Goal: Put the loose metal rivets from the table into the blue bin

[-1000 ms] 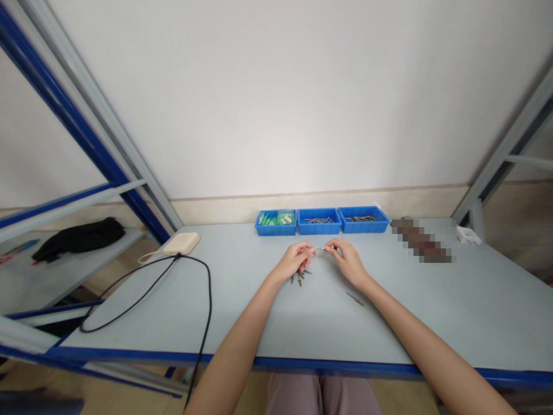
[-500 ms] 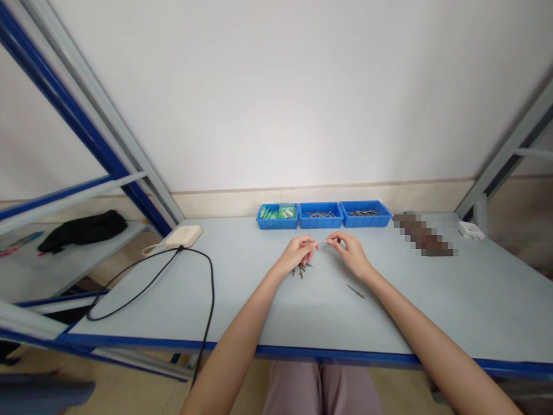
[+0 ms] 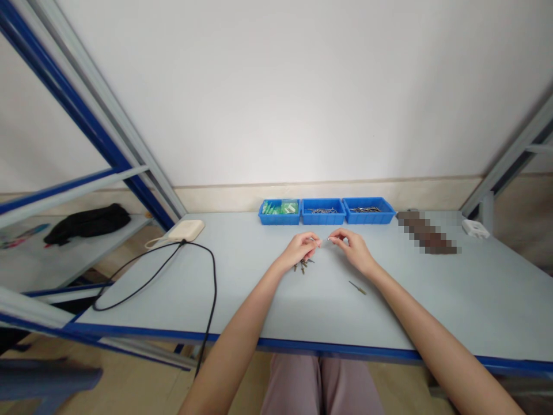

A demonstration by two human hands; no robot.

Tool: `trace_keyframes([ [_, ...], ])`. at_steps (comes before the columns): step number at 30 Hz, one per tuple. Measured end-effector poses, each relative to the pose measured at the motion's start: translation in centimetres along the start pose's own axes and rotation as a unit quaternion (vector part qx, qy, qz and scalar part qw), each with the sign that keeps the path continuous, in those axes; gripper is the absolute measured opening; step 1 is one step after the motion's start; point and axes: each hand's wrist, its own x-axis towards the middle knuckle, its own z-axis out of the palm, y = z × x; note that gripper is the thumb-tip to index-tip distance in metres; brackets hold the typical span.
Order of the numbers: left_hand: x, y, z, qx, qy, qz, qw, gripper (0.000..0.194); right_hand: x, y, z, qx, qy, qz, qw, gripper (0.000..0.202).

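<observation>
My left hand [image 3: 301, 248] is pinched at the middle of the table, on something thin too small to make out. Just below its fingers lie several small metal pieces [image 3: 303, 266], partly hidden by the hand. A short gap to the right, my right hand [image 3: 351, 248] pinches a tiny shiny metal piece [image 3: 329, 238] between thumb and fingertip. The two hands' fingertips face each other without touching. One thin metal piece with a thicker end [image 3: 358, 287] lies alone below my right hand.
Three blue bins stand behind the hands: one with green packets [image 3: 280, 219], two with thin metal pieces [image 3: 323, 219] [image 3: 368, 218]. A white box [image 3: 186, 230] with a black cable [image 3: 215, 276] is left; a blurred-out brown item [image 3: 427, 233] and white adapter [image 3: 476, 229] are right.
The view has shifted slightly, so the scene sits a little higher and further right. Both hands keep nearly the same pose, fingertips still facing across a small gap.
</observation>
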Motion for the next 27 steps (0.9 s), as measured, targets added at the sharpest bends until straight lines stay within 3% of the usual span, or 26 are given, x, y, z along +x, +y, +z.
trace_keyframes([
  [5,0.3,-0.3,-0.2,0.003,0.021,0.002,1.000,0.050,0.0,0.7,-0.8,0.054,-0.065,0.008,0.996,0.032],
  [8,0.6,-0.4,-0.5,-0.026,0.055,0.002,0.998,0.054,1.8,2.1,-2.7,0.048,-0.004,0.024,0.999,0.036],
  [11,0.7,-0.4,-1.0,-0.031,0.067,0.008,0.997,0.054,4.9,3.6,-5.9,-0.044,0.089,0.082,0.992,0.039],
  [14,0.7,-0.6,-1.1,-0.018,0.058,0.011,0.998,0.051,7.3,4.4,-9.3,-0.249,0.094,0.179,0.947,0.040],
  [17,0.7,-0.8,-1.2,-0.010,0.048,0.007,0.999,0.049,7.4,4.7,-11.3,-0.451,0.097,0.194,0.865,0.040],
  [19,0.7,-0.8,-1.4,-0.011,0.053,0.006,0.999,0.048,6.0,4.5,-11.5,-0.510,0.120,0.160,0.837,0.042],
  [20,0.7,-0.7,-1.5,-0.013,0.060,0.008,0.998,0.048,4.8,4.2,-11.2,-0.510,0.120,0.140,0.840,0.043],
  [22,0.7,-0.5,-1.7,-0.015,0.074,0.010,0.997,0.048,1.7,3.3,-10.0,-0.468,0.083,0.115,0.872,0.048],
  [24,0.6,-0.2,-1.9,-0.015,0.083,0.014,0.996,0.048,-2.0,2.1,-8.3,-0.406,0.005,0.073,0.911,0.049],
  [27,0.4,0.1,-1.9,-0.013,0.084,0.022,0.996,0.046,-7.2,0.6,-5.7,-0.359,-0.079,-0.010,0.930,0.042],
])
